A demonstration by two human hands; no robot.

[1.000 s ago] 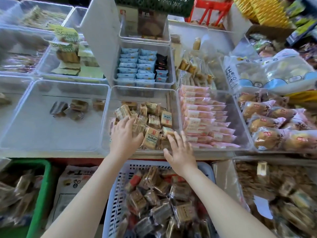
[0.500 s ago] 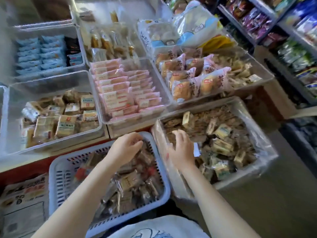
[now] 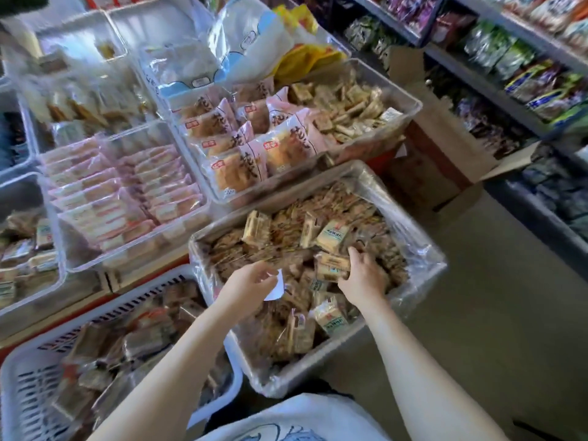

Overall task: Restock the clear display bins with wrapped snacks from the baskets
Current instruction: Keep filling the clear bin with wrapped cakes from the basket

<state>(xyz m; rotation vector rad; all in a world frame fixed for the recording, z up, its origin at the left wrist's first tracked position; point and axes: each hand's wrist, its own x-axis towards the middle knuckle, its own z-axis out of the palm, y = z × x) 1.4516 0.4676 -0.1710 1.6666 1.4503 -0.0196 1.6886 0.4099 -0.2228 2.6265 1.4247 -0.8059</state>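
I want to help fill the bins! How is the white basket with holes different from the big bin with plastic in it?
The white basket has slotted sides and no liner; the lined bin has solid walls under a clear plastic sheet. The basket holds mostly dark brown wrapped snacks; the bin holds paler tan and cream packets. Both hands are in the bin, left hand and right hand; neither is in the basket. Both sit below the display bins, full of wrapped snacks.

Lined basket (image 3: 423, 272) open above; cardboard box (image 3: 445, 160) crowds behind.

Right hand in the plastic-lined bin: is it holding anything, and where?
The right hand grips pale yellow wrapped snack packs by their near ends, inside the plastic-lined bin.
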